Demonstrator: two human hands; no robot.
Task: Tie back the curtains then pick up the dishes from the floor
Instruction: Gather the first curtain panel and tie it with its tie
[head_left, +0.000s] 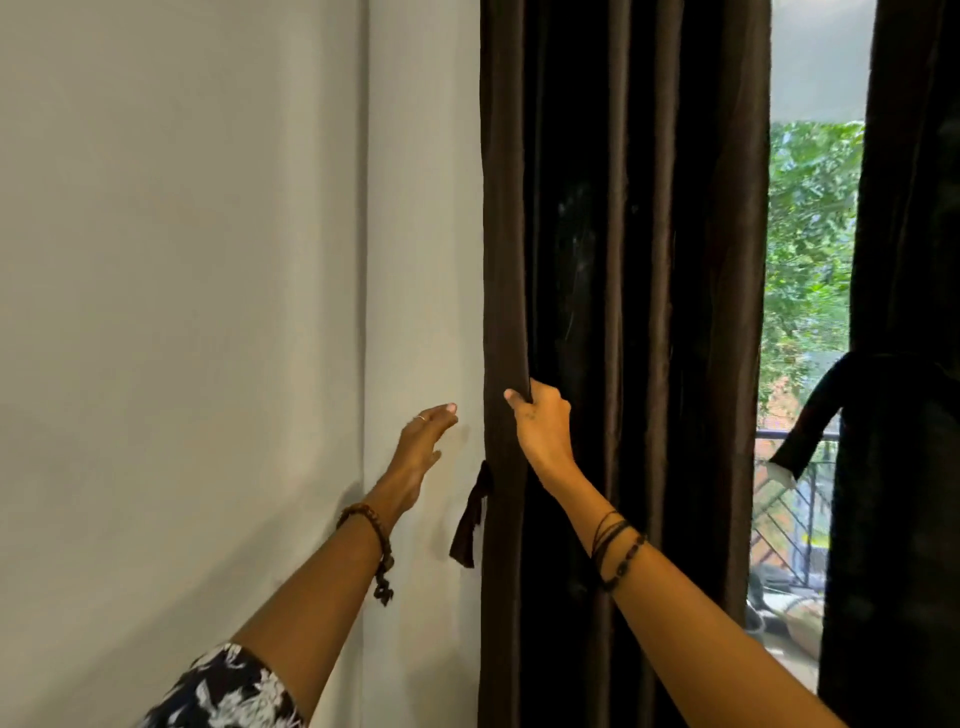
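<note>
A dark brown curtain (623, 260) hangs in straight folds beside the wall. My right hand (540, 421) is shut on its left edge, pinching a fold at mid height. A loose tie-back strap (470, 519) of the same cloth dangles just below, at the curtain's left edge. My left hand (423, 441) is open, fingers together, stretched toward the wall a little left of the curtain and above the strap. A second dark curtain (904, 260) on the right is gathered by a tie-back (815, 410). No dishes are in view.
A plain pale wall (182, 260) fills the left half, with a corner line (365, 260) in it. Between the curtains a window strip (810, 234) shows green trees and a balcony railing (784, 499) outside.
</note>
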